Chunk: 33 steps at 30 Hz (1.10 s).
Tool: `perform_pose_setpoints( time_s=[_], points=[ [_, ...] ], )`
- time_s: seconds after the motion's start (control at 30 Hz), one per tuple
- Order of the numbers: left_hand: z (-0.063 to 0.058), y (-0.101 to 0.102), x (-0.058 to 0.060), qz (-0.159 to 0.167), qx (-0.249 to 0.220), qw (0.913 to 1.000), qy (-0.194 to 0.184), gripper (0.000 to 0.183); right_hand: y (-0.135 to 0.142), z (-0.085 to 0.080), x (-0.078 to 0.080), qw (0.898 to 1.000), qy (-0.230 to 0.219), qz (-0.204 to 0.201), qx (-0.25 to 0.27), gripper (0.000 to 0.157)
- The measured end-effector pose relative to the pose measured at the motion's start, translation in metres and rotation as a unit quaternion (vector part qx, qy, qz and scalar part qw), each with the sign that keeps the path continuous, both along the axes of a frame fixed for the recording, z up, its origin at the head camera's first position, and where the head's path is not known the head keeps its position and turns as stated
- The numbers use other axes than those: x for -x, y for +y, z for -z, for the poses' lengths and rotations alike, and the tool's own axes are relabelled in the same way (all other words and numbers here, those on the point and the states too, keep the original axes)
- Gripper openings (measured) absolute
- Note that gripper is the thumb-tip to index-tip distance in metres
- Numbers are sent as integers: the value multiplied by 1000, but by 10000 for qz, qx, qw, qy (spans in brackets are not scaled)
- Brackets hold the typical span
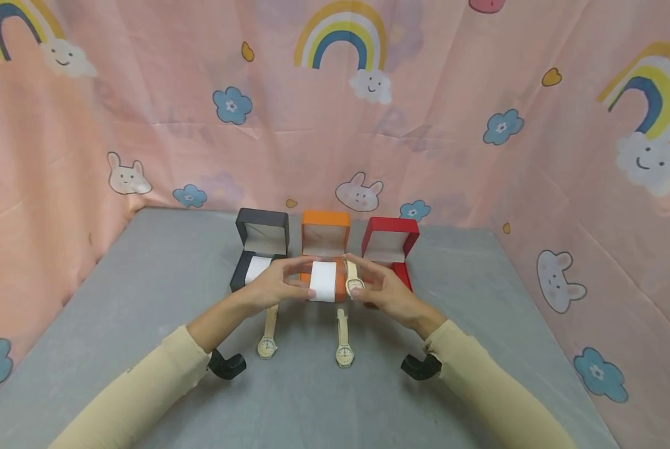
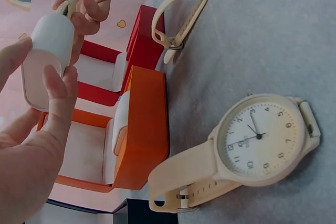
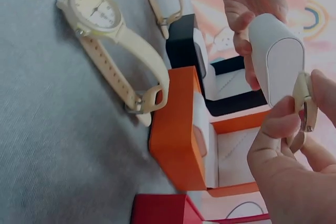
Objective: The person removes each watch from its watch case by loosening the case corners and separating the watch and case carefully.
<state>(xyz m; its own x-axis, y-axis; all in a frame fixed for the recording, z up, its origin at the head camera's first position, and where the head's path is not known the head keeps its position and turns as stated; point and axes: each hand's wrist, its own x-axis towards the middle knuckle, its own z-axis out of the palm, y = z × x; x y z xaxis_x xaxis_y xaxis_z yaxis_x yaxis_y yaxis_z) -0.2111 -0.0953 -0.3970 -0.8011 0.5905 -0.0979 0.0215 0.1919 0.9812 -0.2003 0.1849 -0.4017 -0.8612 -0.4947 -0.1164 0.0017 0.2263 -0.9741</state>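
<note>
My left hand (image 1: pixel 273 284) grips a white watch cushion (image 1: pixel 323 282) by its ends, fingers on one side and thumb on the other. Pinched in my right hand (image 1: pixel 393 292) is a cream watch (image 1: pixel 354 282), held close beside the cushion's right end. In the right wrist view that watch (image 3: pixel 303 98) is seen edge-on, its strap partly hidden by the fingers. Both hands are raised in front of an open orange box (image 1: pixel 326 218), which has its own white cushion (image 3: pixel 200 121) inside.
An open dark box (image 1: pixel 262 215) with a white cushion (image 1: pixel 258 267) stands left of the orange one, an open red box (image 1: pixel 393 226) right of it. Two more cream watches lie on the grey cloth nearer me, one left (image 1: pixel 267 347), one central (image 1: pixel 344 355). Patterned pink curtain (image 1: pixel 290 143) hangs behind.
</note>
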Motion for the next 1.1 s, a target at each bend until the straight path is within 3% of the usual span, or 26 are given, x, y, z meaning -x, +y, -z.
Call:
perform_pose_setpoints(
  time_s=[0.17, 0.7, 0.83, 1.1],
  points=[
    [3, -1, -1, -147, -16, 9999, -57, 74, 5, 3, -3, 9989, 272, 231, -308, 78],
    [8, 13, -3, -207, -168, 9996, 83, 70, 22, 6, -8, 9957, 876, -135, -284, 75],
    [6, 16, -3, -205, -98, 9996, 174, 69, 27, 5, -10, 9947, 906, -102, -469, 76],
    [7, 22, -3, -97, -100, 9996, 265, 71, 36, 4, -15, 9977, 599, -153, -292, 78]
  ],
)
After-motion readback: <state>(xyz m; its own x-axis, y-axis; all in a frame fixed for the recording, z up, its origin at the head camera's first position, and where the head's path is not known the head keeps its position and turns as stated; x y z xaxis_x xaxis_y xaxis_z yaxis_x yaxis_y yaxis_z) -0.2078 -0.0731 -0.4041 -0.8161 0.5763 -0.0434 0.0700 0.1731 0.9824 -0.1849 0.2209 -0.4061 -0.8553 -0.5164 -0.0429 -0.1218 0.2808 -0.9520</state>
